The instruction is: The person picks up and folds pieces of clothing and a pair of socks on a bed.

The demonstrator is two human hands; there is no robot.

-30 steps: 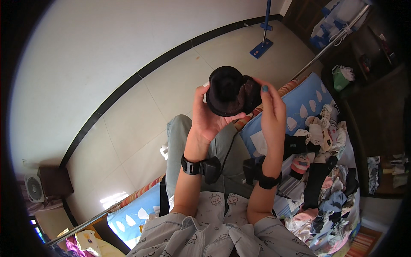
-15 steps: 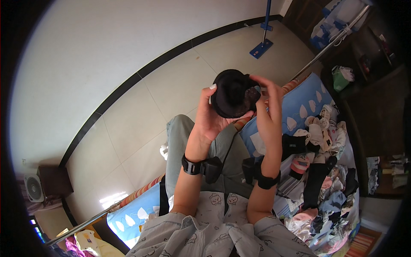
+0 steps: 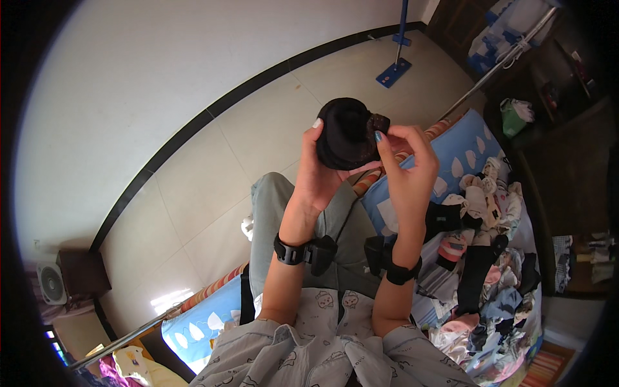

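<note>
Above my knees I hold a round black cloth bundle (image 3: 345, 137), rolled up, with a dark hollow facing up and a speckled brownish edge on its right. Its exact kind I cannot tell. My left hand (image 3: 316, 161) cups it from the left and below, thumb on the rim. On the other side my right hand (image 3: 409, 155) pinches the speckled edge between thumb and fingers; a blue-green thumbnail shows. Each wrist wears a black strap with a box.
Right of me a heap of socks and small clothes (image 3: 490, 258) lies on a blue bed sheet (image 3: 419, 174). A metal rail (image 3: 490, 77) runs at far right. A blue mop (image 3: 393, 73) stands on the tiled floor. A fan (image 3: 50, 282) sits at left.
The black bundle has tilted and risen slightly. My right hand has turned and shifted right, its thumb and fingers now pinching the speckled edge. My left hand keeps its hold.
</note>
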